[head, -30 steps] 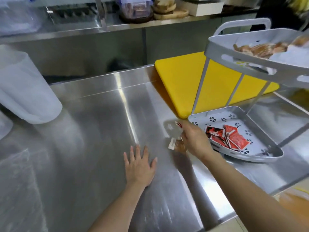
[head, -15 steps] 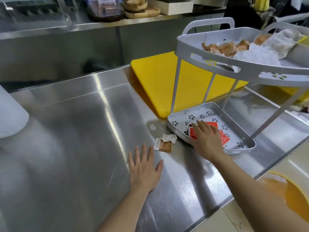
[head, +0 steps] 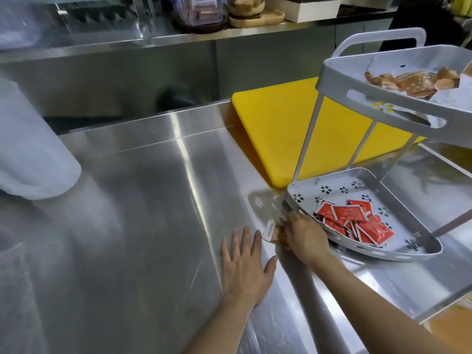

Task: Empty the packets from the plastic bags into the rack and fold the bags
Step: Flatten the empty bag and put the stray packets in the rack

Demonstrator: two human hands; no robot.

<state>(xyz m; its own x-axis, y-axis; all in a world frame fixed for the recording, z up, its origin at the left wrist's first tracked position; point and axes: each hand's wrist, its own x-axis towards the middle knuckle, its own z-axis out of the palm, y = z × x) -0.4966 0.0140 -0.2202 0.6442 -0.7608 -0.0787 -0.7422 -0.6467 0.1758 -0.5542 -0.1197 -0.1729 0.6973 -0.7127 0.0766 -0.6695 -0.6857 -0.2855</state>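
Picking up stray brown packet (head: pixel 274 232) off steel counter (head: pixel 127 213) w/ right hand (head: pixel 307 238), head view only. Fingers curled down onto packet, pinching its inner end, white end w/ print poking out past fingertips toward left hand (head: pixel 245 267); looks like a closed grip but not lifted clear, packet edge seems touching the counter. Left hand flat, fingers spread, palm down, holding nothing, just beside the grip. Rack (head: pixel 378 254) lower tray touching back of grip, red packets (head: pixel 355 223) heaped in it just beyond knuckles; brown packets (head: pixel 411 81) in upper tray, up and well away from grip. Yellow board (head: pixel 275 139) farther out behind rack. Step judged: clearing spilled packets into rack, bag folding not begun, no bag clearly seen near hands. Next move prob. needs a lift and a raise to upper tray w/ like-coloured ones, keeping pinch firm on slick foil. Writing on white end present but too small and upside-down to read; no brand legible on red ones either.
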